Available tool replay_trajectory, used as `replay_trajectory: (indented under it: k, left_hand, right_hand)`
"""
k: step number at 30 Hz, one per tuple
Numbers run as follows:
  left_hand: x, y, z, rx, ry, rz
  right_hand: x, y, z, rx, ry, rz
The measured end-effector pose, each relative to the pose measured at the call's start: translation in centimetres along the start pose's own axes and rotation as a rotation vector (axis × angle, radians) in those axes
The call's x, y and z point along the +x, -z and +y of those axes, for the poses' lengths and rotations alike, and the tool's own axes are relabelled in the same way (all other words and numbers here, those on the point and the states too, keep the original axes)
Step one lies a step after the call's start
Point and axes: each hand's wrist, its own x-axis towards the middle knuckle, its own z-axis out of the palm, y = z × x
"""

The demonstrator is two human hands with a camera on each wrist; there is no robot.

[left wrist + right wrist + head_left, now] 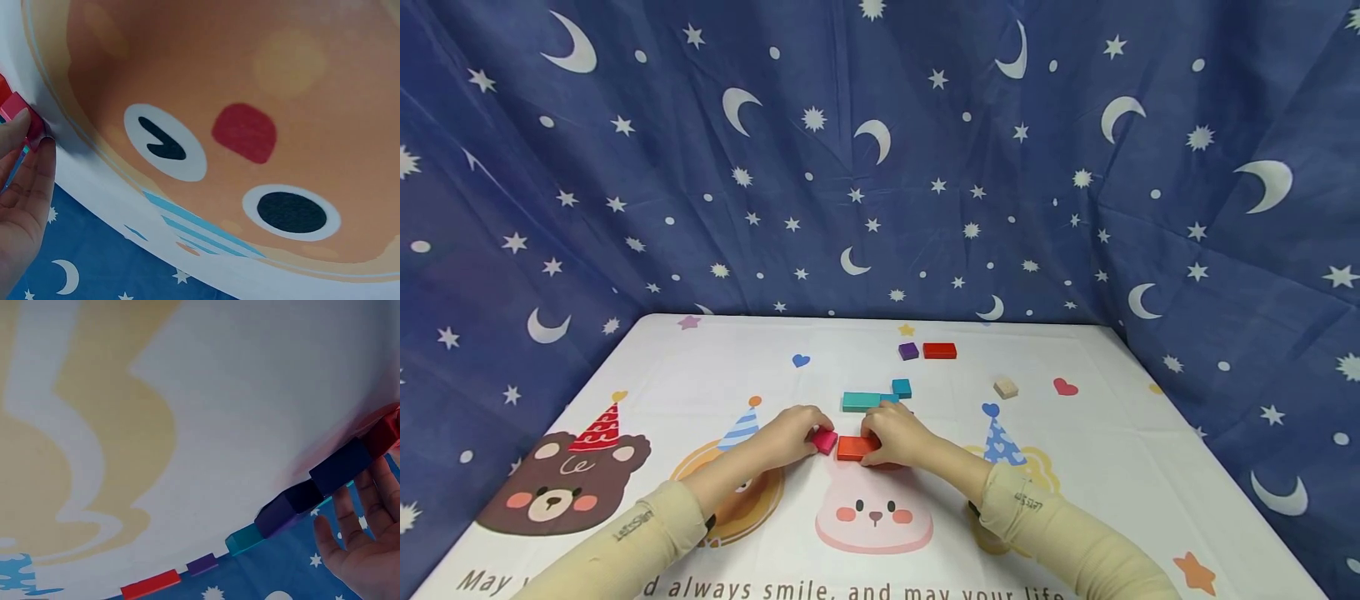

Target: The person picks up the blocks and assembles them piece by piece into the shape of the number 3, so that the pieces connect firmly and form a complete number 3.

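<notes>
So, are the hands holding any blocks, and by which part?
The left hand pinches the pink block by its left end, between thumb and fingers. The right hand seems to grip the orange-red block around its right end.

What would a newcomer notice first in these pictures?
Probably the dark-blue moon-and-star curtain comes first, behind the white tablecloth. Near the tablecloth's middle, the left hand pinches a pink block; beside it, the right hand grips an orange-red block. At left, a brown bear print wears a red party hat.
</notes>
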Motion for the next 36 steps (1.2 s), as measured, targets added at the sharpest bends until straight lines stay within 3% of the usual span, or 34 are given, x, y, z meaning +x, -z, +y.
replay_trajectory:
  k: [9, 36]
  left_hand:
    - [0.53, 0.05, 0.03, 0.005, -0.018, -0.019]
    - [0.49, 0.05, 0.04, 0.006, -0.019, -0.037]
  right_hand:
    - [0.27, 0.15, -0.21, 0.02, -0.016, -0.004]
    - [0.22, 0.13, -0.32, 0.032, -0.02, -0.01]
